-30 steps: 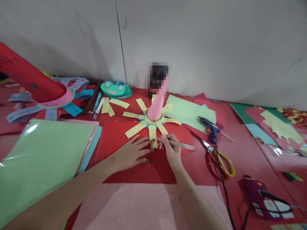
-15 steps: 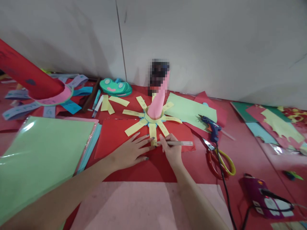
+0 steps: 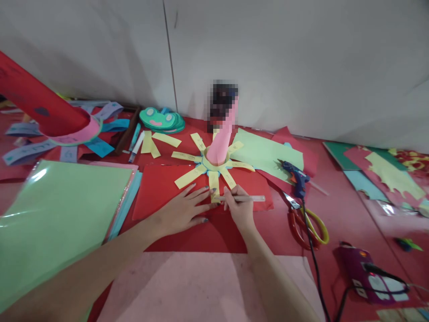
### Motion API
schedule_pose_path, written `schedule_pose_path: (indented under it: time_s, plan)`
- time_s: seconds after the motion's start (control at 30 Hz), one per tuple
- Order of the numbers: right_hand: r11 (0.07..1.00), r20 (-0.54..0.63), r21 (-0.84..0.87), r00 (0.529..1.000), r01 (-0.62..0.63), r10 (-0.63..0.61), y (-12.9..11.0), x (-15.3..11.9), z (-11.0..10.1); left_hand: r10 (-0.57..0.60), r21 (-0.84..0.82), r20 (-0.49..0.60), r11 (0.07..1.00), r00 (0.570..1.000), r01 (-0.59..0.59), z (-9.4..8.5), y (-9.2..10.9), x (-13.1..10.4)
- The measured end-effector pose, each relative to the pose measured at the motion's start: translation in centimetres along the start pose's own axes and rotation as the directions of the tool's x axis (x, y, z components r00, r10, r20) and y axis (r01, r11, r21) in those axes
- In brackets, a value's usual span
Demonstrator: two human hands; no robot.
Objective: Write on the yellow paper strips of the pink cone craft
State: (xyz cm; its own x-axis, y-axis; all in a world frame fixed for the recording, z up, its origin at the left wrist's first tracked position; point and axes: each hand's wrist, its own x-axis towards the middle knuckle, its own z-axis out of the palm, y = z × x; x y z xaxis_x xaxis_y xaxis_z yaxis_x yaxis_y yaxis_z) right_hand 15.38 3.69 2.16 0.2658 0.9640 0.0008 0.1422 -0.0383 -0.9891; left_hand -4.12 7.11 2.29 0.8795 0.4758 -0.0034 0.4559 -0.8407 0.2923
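Observation:
My right hand point(image 3: 238, 206) grips a pen point(image 3: 250, 198), its tip on the front yellow paper strip point(image 3: 213, 182). My left hand point(image 3: 183, 210) lies flat with fingers spread, fingertips on the lower end of that strip. The strip is one of several that fan out from a yellow paper ring point(image 3: 211, 166) with blue edging. Out of the ring rises a pink paper cone point(image 3: 219, 147), leaning a little to the right. Small marks show on several strips. Beneath them lies a sheet of red paper point(image 3: 161, 188).
Right of my hands lie a blue glue gun point(image 3: 296, 175) with its cord, scissors point(image 3: 306, 221) and a purple power strip point(image 3: 363, 273). To the left are green sheets point(image 3: 67, 201), loose yellow strips point(image 3: 166, 139), green frog-face cutouts point(image 3: 161, 120) and a red paper cone point(image 3: 50, 107).
The pen and my right hand have shifted slightly left on the front strip. My left hand stays spread in nearly the same place.

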Motion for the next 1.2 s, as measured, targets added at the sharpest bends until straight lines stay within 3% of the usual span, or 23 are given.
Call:
schedule_pose_path:
  time_s: [0.4, 1.2]
  plan:
    - [0.999, -0.049, -0.027, 0.998, 0.036, -0.037, 0.17, 0.13, 0.06, 0.001, -0.011, -0.006, 1.0, 1.0, -0.001, -0.02, -0.1, -0.03]
    - [0.999, -0.024, -0.043, 1.0, 0.01, -0.011, 0.0, 0.13, 0.09, 0.004, 0.019, -0.013, 1.0, 1.0, -0.004, 0.14, -0.17, 0.0]
